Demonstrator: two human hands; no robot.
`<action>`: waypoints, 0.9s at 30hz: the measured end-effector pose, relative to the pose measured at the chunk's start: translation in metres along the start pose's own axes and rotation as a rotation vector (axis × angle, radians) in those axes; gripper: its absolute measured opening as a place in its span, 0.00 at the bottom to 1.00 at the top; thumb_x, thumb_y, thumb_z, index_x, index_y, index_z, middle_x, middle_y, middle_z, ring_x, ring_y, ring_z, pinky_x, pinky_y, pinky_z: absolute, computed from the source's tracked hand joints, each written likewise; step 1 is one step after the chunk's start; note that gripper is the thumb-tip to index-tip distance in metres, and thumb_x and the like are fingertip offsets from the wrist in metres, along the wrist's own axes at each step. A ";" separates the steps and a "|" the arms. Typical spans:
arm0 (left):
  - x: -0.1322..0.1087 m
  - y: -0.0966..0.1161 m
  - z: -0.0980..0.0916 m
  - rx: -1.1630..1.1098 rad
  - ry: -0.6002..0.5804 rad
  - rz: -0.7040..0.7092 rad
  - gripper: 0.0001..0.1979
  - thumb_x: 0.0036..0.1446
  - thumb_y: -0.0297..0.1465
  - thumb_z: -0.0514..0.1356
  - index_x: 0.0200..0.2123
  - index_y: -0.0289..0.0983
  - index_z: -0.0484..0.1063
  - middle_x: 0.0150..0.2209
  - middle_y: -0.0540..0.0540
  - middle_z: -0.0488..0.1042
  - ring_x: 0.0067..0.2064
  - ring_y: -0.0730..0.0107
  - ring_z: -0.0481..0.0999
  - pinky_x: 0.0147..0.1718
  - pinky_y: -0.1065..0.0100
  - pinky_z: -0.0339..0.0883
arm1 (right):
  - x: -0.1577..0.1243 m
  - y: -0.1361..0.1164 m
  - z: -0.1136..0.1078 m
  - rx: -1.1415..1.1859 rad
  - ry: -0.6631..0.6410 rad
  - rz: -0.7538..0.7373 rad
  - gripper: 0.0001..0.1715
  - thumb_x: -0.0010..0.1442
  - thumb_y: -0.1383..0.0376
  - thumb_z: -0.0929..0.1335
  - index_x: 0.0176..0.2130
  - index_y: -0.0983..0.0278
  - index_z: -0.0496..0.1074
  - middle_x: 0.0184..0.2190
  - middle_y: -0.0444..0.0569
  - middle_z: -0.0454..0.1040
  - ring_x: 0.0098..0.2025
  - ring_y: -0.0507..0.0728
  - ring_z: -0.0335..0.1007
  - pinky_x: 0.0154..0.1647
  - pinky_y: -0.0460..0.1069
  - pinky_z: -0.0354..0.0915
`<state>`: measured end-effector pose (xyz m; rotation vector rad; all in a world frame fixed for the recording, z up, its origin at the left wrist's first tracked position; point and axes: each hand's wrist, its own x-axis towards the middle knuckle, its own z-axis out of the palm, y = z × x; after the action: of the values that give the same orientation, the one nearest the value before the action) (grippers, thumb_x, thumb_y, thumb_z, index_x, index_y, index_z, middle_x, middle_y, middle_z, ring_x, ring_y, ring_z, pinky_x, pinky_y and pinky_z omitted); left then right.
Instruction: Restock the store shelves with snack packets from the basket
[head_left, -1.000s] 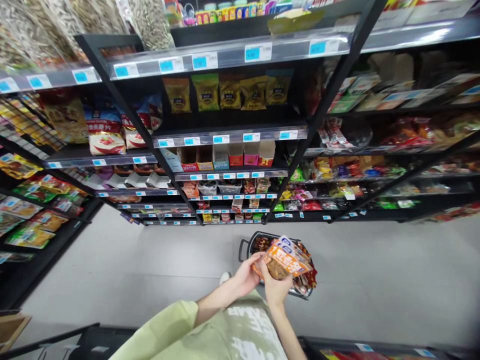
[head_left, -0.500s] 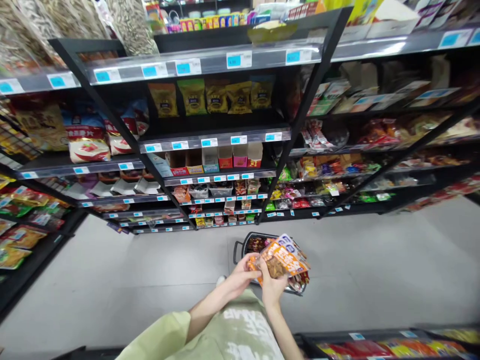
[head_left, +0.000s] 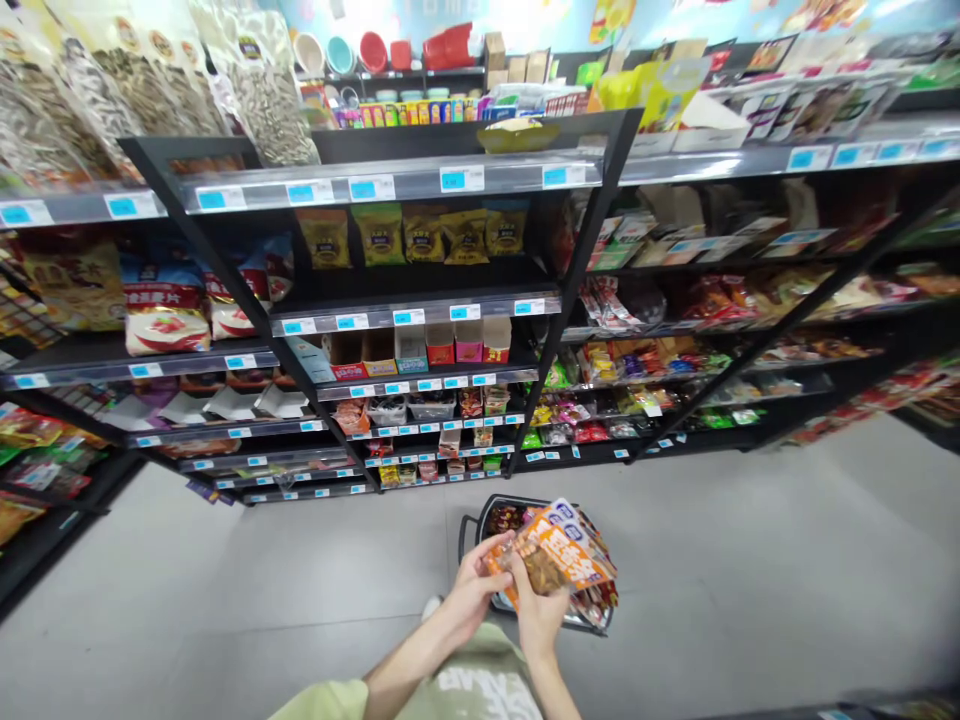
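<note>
Several orange and white snack packets [head_left: 566,555], fanned a little, are held in front of my body in both hands. My left hand [head_left: 478,583] grips their left edge with its fingers closed. Around the lower edge of the same packets my right hand [head_left: 538,612] is closed, its thumb on the front. Beneath them a dark basket [head_left: 480,520] with a black handle stands on the floor, holding dark red packaged items [head_left: 507,517]. The packets and hands hide part of the basket's contents.
Ahead stand black shelves [head_left: 420,312] with blue-and-white price labels. They carry yellow snack bags [head_left: 424,236], small open boxes [head_left: 440,346] and, at the left, large cereal bags [head_left: 166,310]. Grey floor [head_left: 315,570] lies around the basket. More shelving runs along the right.
The view has tilted up, so more of the top shelves and the wall behind shows. Both hands still hold the packets, which now appear slightly lower in the picture.
</note>
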<state>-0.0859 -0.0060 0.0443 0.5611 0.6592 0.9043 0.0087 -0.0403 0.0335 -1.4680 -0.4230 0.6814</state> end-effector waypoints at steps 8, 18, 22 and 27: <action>0.004 0.001 0.000 0.032 0.062 0.007 0.23 0.32 0.25 0.76 0.38 0.38 0.81 0.62 0.36 0.69 0.62 0.46 0.68 0.57 0.56 0.63 | 0.004 -0.007 0.000 -0.025 0.011 0.073 0.40 0.43 0.49 0.77 0.48 0.71 0.73 0.49 0.65 0.77 0.49 0.69 0.75 0.50 0.59 0.72; 0.006 -0.005 -0.003 -0.082 0.112 -0.089 0.20 0.45 0.31 0.74 0.43 0.39 0.79 0.56 0.41 0.74 0.50 0.60 0.76 0.42 0.66 0.70 | 0.003 -0.006 -0.001 -0.016 0.011 0.052 0.41 0.44 0.51 0.77 0.51 0.71 0.71 0.52 0.65 0.75 0.53 0.70 0.73 0.55 0.63 0.69; 0.008 -0.008 -0.004 -0.099 0.170 -0.107 0.19 0.42 0.31 0.75 0.40 0.39 0.79 0.53 0.42 0.76 0.46 0.63 0.77 0.39 0.67 0.70 | 0.002 -0.003 -0.004 -0.052 0.029 0.033 0.39 0.44 0.51 0.77 0.49 0.71 0.73 0.51 0.65 0.76 0.51 0.70 0.74 0.53 0.63 0.70; 0.007 -0.004 -0.008 -0.073 0.191 -0.121 0.20 0.40 0.32 0.76 0.38 0.38 0.78 0.53 0.42 0.76 0.46 0.62 0.76 0.39 0.66 0.70 | 0.001 -0.006 0.002 -0.052 0.031 0.014 0.38 0.43 0.52 0.78 0.48 0.72 0.73 0.51 0.66 0.76 0.50 0.69 0.74 0.53 0.61 0.70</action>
<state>-0.0861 -0.0007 0.0346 0.3680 0.8203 0.8704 0.0097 -0.0380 0.0397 -1.5296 -0.4096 0.6617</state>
